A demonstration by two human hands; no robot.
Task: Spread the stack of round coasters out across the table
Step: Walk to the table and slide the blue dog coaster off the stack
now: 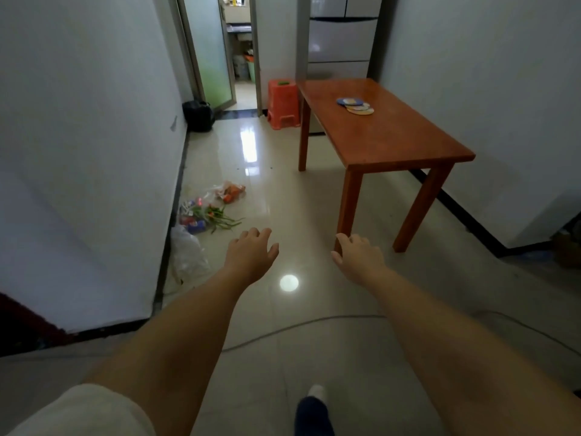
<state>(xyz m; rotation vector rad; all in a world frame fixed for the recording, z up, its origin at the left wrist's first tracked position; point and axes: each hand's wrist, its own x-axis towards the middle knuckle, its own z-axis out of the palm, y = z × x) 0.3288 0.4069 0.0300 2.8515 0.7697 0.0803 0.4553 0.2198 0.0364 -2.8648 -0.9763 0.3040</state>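
Round flat coasters (pixel 356 105) lie in a small overlapping pile on the glossy wooden table (pixel 393 143), well ahead of both hands – left hand (pixel 251 250) and right hand (pixel 358 256) loosely open, holding nothing, over shiny tiles; orange plastic stool (pixel 283 103) beside the table

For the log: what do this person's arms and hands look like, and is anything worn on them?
Both forearms are bare, and the left hand and right hand wear no gloves, rings or watch that I can see. A short cream sleeve covers the left upper arm. No right sleeve shows.
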